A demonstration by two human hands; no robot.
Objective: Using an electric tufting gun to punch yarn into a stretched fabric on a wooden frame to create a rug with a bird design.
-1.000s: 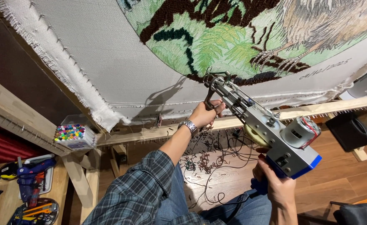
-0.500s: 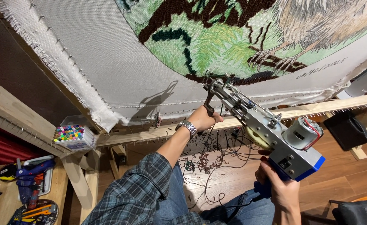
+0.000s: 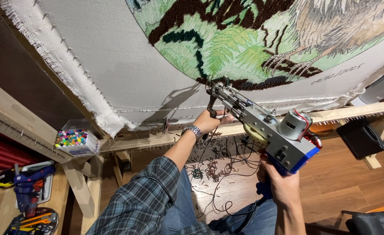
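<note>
Box of coloured markers [image 3: 72, 140] — blue glue gun [image 3: 26, 182] below.

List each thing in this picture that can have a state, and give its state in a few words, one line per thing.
Tufting gun: held up, tip at the cloth's dark yarn edge.
Left hand: closed on the gun's front handle.
Right hand: closed on the rear grip.
Cloth: stretched on a wooden frame, partly tufted, edges frayed.
Marker box: upright, full of markers.
Yarn scraps: scattered on the floor.
</note>
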